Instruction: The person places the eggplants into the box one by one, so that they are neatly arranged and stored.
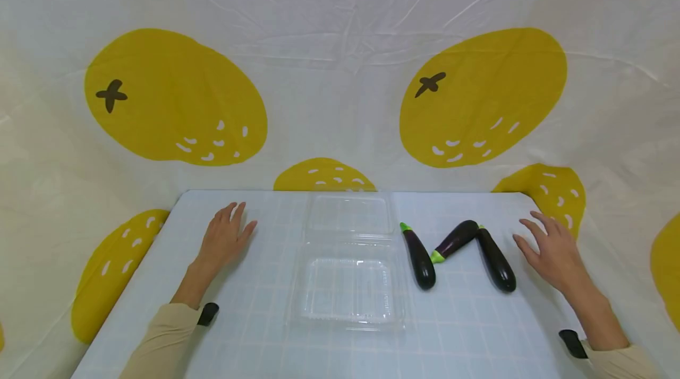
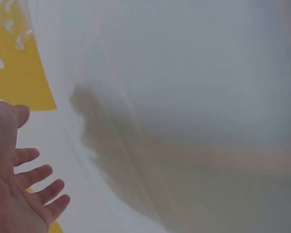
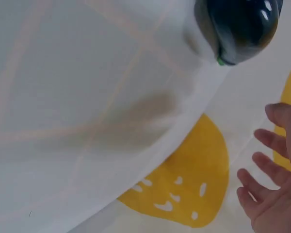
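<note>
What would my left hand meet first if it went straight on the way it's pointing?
Most likely the patterned backdrop: your left hand seems aimed past the far edge of the table, with the clear container off to its right. Exact depth is hard to judge.

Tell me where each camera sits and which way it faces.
Head: on the head, facing forward and down at table, clear container, eggplants and yellow-patterned cloth; forearms, left hand and right hand show.
Left wrist: on that wrist, facing table and cloth; left hand at left edge.
Right wrist: on that wrist, facing table, cloth and an eggplant; right hand at right edge.
Head and right wrist share the right hand.
</note>
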A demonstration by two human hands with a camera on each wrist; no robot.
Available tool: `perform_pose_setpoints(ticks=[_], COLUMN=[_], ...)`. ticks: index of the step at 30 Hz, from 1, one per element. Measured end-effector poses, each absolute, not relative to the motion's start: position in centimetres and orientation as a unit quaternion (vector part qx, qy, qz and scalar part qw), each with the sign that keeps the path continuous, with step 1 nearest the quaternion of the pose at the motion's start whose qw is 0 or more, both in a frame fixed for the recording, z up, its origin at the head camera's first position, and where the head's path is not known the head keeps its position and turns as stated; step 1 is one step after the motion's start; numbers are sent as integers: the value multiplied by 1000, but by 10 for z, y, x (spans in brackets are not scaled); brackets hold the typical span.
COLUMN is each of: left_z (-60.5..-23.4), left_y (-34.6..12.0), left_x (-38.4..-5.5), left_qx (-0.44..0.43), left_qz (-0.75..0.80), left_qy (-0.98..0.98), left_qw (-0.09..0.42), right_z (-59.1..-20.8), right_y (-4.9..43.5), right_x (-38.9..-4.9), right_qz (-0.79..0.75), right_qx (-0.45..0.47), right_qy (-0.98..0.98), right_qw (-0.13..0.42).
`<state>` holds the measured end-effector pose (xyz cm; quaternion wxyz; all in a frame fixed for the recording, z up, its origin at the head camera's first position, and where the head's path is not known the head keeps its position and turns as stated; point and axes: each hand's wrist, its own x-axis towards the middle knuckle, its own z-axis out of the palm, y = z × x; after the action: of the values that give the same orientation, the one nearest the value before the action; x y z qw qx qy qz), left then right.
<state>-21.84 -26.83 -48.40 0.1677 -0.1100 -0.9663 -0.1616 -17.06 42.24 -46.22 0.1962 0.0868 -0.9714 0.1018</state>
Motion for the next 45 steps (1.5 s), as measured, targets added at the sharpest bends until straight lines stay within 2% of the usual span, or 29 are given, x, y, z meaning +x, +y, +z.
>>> perform_pose_setpoints(ticks=[4, 10, 21, 45], left_z=[-480, -477, -479, -479], left_y=[-264, -260, -244, -209], left_x=[-220, -221, -217, -206], left_qx=[-94, -61, -47, -48], left_qz=[-184, -226, -286, -410], left_qy=[-963, -964, -955, -906], left_qw=[172, 123, 68, 94], right_z=[-460, -458, -456, -453], right_y=[418, 409, 393, 346], right_x=[-172, -172, -167, -164], right_qz=[115, 131, 139, 188], right_qx=[107, 119, 113, 134], right_qy=[-954, -940, -941, -932], right_qw=[255, 293, 287, 280])
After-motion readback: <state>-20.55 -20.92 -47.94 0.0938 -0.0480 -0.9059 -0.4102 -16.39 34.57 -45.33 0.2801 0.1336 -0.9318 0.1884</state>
